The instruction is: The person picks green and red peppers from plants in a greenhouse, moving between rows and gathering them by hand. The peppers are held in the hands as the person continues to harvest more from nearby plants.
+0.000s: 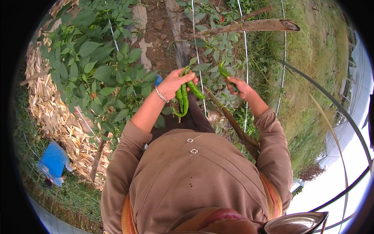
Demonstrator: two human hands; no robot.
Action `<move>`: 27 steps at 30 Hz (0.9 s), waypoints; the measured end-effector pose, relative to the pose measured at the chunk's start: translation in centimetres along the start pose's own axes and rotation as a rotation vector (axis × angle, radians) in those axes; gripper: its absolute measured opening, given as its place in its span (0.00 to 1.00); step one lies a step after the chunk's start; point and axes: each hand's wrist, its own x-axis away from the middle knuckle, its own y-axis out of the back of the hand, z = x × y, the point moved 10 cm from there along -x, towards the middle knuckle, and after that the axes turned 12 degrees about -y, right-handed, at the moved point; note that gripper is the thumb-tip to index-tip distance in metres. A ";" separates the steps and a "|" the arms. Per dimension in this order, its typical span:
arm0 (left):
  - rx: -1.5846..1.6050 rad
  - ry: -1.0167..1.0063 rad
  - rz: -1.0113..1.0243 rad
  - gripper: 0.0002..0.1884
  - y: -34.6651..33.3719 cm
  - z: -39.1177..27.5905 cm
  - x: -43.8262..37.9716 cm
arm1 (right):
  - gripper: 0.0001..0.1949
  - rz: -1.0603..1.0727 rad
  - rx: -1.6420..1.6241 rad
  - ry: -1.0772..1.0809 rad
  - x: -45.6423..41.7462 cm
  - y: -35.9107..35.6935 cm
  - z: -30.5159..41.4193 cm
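Observation:
My left hand (pixel 171 84) holds a small bunch of long green chili peppers (pixel 184 101) by their stem ends, with the thumb across the top. The peppers hang below the fingers, one with a curled tip. A single green chili pepper (pixel 223 70) is gripped in my right hand (pixel 241 87), its thin end pointing up and away from me. Both hands are in front of my chest, apart from each other, above pepper plants. A white bracelet (pixel 161 94) circles my left wrist.
Leafy pepper plants (pixel 96 73) grow on the left, with dry husks (pixel 70 120) beyond. Taut white strings (pixel 246 58) run along the row. A wooden stake (pixel 263 25) juts in at upper right; another pole (pixel 236 125) slants near my right forearm. A blue sheet (pixel 52 161) lies at lower left.

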 end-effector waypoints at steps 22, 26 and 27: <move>0.284 -0.218 0.148 0.13 -8.3 -18.8 10.2 | 0.17 -0.865 0.433 0.835 29.9 -3.5 10.4; 0.194 -0.322 0.229 0.14 -9.5 -24.0 11.6 | 0.19 -1.141 0.877 0.757 30.6 -1.8 5.9; 0.175 -0.314 0.259 0.14 -10.2 -24.5 11.7 | 0.32 -1.150 0.934 0.672 30.5 -1.9 5.2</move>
